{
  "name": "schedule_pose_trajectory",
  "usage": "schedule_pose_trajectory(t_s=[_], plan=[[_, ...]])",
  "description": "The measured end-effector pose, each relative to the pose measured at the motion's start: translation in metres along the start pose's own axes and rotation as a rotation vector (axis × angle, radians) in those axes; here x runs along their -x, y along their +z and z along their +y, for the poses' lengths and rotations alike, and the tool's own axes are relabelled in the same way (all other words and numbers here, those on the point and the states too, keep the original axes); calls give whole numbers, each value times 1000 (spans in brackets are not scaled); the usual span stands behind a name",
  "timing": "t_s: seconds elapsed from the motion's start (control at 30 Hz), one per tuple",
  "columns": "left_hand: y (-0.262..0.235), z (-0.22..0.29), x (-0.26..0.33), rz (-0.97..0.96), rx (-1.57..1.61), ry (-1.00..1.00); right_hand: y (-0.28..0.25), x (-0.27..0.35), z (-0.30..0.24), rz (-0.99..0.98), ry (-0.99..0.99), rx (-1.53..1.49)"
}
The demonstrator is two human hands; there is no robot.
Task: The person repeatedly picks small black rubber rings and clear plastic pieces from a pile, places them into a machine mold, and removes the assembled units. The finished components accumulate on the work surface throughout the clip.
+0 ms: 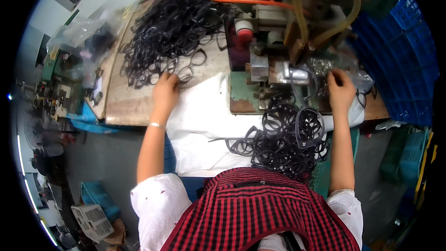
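At the near edge of a big heap of black eyeglass frames [172,21], my left hand [166,94] has its fingers closed on the rim of one dark eyeglass frame [198,57]. My right hand [341,92] is by the metal fixture of a green machine [244,101], fingers curled together; what they hold, if anything, is hidden. Left of that hand, a single black eyeglass frame [310,132] hangs or lies upright, slightly blurred, over a second pile of eyeglass frames [274,132] at the table's front edge, close to my lap.
White cloth [200,125] covers part of the wooden table [127,104]. An orange hose [251,1] and a yellowish tube [355,7] run at the machine. Blue plastic crates [395,65] stand at right. A red-topped button [244,32] sits left of the fixture.
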State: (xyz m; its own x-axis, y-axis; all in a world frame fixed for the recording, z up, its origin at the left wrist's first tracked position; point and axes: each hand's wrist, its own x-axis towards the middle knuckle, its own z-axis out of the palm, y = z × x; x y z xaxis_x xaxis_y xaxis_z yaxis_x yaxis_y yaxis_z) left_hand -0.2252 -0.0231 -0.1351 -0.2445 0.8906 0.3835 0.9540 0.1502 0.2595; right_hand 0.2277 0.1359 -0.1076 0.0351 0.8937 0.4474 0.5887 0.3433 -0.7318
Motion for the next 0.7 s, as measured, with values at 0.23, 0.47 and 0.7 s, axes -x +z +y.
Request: schedule_pose_trajectory(t_s=[0.23, 0.47, 0.7], plan=[[8, 52, 2, 415, 855, -235, -27, 11, -35, -205, 323, -643], [-23, 148, -46, 547, 1534, 13, 14, -5, -115, -267, 66, -704], [-81, 210, -92, 396, 1327, 565, 21, 7, -136, -257, 240, -1017]])
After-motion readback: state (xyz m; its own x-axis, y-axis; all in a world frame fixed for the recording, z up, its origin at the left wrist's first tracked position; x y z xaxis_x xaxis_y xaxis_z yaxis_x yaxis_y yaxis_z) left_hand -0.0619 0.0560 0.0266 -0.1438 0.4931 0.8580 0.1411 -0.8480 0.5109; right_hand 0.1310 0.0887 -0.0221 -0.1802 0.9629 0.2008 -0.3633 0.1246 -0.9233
